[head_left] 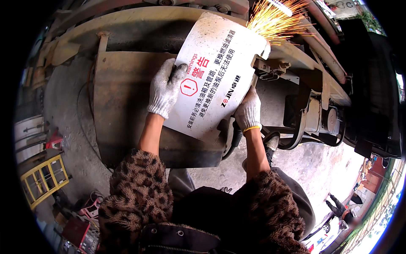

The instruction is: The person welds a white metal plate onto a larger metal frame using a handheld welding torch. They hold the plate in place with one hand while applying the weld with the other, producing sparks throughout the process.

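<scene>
A white printed sheet (211, 55) with black lettering and red warning marks is held tilted in front of me. It looks stiff, and smudges mark its upper part. My left hand (166, 86), in a white knit glove, is closed on its left edge with the thumb over the front. On the opposite edge, lower down, my right hand (248, 109) grips it in a similar glove with a yellow cuff band. Most of that hand's fingers are hidden behind the sheet. Orange sparks (277, 21) spray just beyond the sheet's upper right corner, and their source is mostly hidden.
A brown metal box (127, 93) sits under the sheet, along a rusty vehicle frame (139, 21). Hoses and metal fittings (323, 120) are at right. A yellow metal frame (45, 181) lies on the concrete floor at left. A person (340, 207) is far off at lower right, near a white car (323, 230).
</scene>
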A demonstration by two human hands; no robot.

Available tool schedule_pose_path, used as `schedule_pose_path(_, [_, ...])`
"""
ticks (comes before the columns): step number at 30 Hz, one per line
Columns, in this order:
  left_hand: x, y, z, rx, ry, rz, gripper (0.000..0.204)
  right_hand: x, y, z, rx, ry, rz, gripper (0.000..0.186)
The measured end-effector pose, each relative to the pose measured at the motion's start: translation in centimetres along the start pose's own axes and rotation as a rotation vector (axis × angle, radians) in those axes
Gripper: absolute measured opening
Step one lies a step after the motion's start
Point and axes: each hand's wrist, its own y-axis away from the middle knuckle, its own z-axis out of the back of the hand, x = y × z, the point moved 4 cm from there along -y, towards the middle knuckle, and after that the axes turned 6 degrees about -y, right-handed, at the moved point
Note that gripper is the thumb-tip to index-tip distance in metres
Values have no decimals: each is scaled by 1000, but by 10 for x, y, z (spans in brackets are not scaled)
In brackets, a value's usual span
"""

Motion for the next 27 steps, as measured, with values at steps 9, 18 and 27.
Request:
schedule_pose_path(9, [-11,-24,-9,166,-79,-17,26,-12,-1,-2,58,42,95,36])
schedule_pose_path(18, [7,-27,-7,103,-108,-46,30,14,6,-2,22,87,196,30])
schedule_pose_path(27, [3,-28,-9,101,-83,-49,34,8,4,-3,37,2,186,32])
